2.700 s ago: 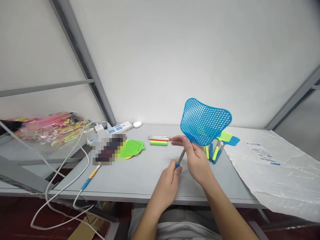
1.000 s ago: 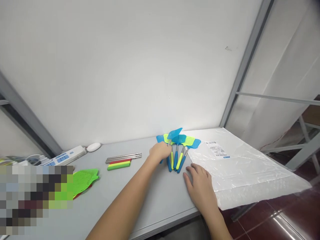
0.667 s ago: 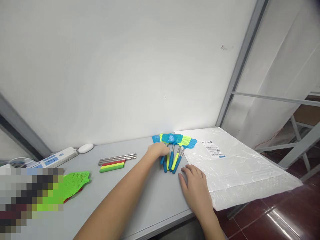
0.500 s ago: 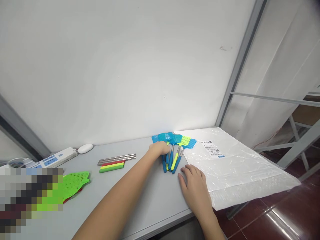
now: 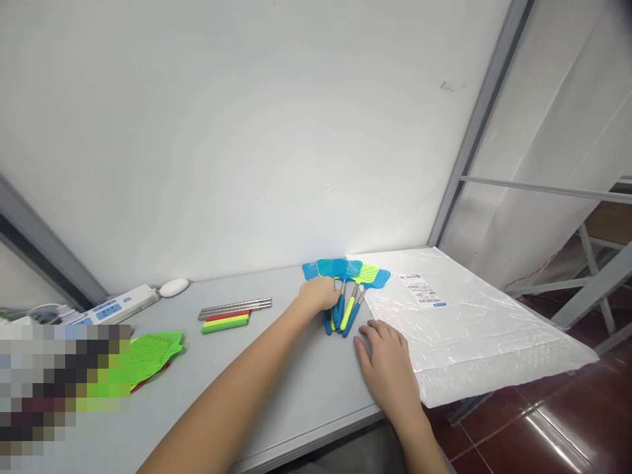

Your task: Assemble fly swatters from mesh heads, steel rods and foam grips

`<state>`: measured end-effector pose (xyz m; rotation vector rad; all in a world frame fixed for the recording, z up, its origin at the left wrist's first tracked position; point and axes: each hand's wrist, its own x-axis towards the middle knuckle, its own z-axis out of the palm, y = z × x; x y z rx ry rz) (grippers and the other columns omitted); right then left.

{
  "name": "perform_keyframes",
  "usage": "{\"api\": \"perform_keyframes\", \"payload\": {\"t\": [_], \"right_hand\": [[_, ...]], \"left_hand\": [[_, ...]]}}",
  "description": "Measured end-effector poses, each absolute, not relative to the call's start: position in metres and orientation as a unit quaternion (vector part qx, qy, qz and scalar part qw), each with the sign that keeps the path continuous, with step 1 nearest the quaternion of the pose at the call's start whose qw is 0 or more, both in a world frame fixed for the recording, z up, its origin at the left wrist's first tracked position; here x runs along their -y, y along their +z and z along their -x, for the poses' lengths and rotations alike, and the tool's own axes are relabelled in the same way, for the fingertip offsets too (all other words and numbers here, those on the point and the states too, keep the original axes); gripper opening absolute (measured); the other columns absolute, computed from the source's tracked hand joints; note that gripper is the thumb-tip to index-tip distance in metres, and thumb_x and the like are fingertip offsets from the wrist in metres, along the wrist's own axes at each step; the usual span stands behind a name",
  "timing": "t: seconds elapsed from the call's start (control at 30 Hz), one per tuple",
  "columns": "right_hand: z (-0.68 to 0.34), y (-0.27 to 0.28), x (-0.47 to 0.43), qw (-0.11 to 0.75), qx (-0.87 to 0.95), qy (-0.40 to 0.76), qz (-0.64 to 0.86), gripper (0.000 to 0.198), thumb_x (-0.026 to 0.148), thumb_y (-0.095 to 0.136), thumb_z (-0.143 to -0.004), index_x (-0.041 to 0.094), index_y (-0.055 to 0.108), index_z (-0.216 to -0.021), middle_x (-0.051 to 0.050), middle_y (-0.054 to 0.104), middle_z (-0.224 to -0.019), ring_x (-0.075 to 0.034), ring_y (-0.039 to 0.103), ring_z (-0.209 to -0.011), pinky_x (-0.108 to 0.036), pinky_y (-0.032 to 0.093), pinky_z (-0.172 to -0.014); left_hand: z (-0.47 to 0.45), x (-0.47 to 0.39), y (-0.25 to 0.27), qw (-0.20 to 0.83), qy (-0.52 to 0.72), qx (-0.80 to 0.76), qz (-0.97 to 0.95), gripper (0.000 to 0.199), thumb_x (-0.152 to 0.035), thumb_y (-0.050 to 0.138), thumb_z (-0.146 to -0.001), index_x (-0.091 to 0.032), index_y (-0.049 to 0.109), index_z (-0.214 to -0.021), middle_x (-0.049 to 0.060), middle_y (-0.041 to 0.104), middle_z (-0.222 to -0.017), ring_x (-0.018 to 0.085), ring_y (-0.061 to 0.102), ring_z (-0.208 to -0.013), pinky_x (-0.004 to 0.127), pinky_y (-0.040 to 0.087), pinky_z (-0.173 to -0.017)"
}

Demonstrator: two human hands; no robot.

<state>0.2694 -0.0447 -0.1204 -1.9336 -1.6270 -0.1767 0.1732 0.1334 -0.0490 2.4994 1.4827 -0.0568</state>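
Observation:
Several fly swatters lie fanned on the table by the wall, with blue mesh heads point(image 5: 332, 267) and a yellow-green head point(image 5: 368, 273). Their short metal shafts end in blue handles point(image 5: 352, 320) and yellow ones, pointing toward me. My left hand point(image 5: 318, 293) is closed on a blue swatter at the left of the fan, though its fingertips are partly hidden. My right hand point(image 5: 385, 355) rests on the table with its fingers extended, just in front of the handles and beside a white padded mailer point(image 5: 464, 329). It holds nothing.
Left of the fan lie thin metal rods point(image 5: 236, 307) and red, yellow and green tubes point(image 5: 226, 325). A green mesh swatter head point(image 5: 155, 355) is farther left, near a power strip point(image 5: 121, 304) and a white oval object point(image 5: 174, 288). The mailer overhangs the table's front edge.
My left hand has moved slightly toward the handles, and the blue swatter head above it has shifted a little. My right hand stays where it was. The view has tilted slightly.

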Motion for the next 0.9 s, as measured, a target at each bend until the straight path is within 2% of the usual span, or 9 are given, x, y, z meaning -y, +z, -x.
{"api": "perform_keyframes", "payload": {"t": [0.3,0.47,0.63,0.9], "right_hand": [[-0.27,-0.122,0.046,0.282,0.614,-0.062,0.735,0.03,0.033,0.04,-0.097,0.019,0.065,-0.107,-0.011,0.062,-0.12,-0.029,0.052,-0.117,-0.047,0.035,-0.1],[-0.271,-0.125,0.044,0.274,0.612,-0.061,0.739,0.031,0.034,0.042,-0.096,0.018,0.065,-0.109,-0.011,0.062,-0.12,-0.028,0.052,-0.117,-0.047,0.035,-0.1],[-0.271,-0.125,0.044,0.27,0.616,-0.063,0.738,0.03,0.034,0.042,-0.096,0.019,0.065,-0.109,-0.011,0.063,-0.121,-0.028,0.052,-0.118,-0.047,0.035,-0.1],[-0.277,-0.135,0.043,0.284,0.636,-0.084,0.713,0.029,0.034,0.044,-0.095,0.018,0.065,-0.107,-0.011,0.066,-0.115,-0.029,0.056,-0.112,-0.046,0.04,-0.095]], "left_hand": [[-0.156,-0.123,-0.065,0.11,0.027,-0.494,-0.862,0.034,-0.035,0.057,-0.093,-0.017,0.057,-0.121,0.009,0.059,-0.121,0.021,0.061,-0.101,0.042,0.053,-0.086],[-0.151,-0.121,-0.079,0.093,0.076,-0.498,-0.859,0.036,-0.046,0.04,-0.097,-0.019,0.061,-0.107,0.011,0.068,-0.103,0.024,0.065,-0.092,0.035,0.051,-0.077],[-0.146,-0.115,-0.085,0.069,0.114,-0.472,-0.872,0.037,-0.044,0.032,-0.097,-0.021,0.06,-0.101,0.01,0.07,-0.097,0.026,0.066,-0.088,0.033,0.046,-0.07],[-0.077,-0.085,-0.087,0.011,0.149,-0.329,-0.932,0.034,-0.036,0.027,-0.101,-0.021,0.055,-0.113,0.008,0.066,-0.106,0.021,0.061,-0.095,0.035,0.037,-0.084]]}}
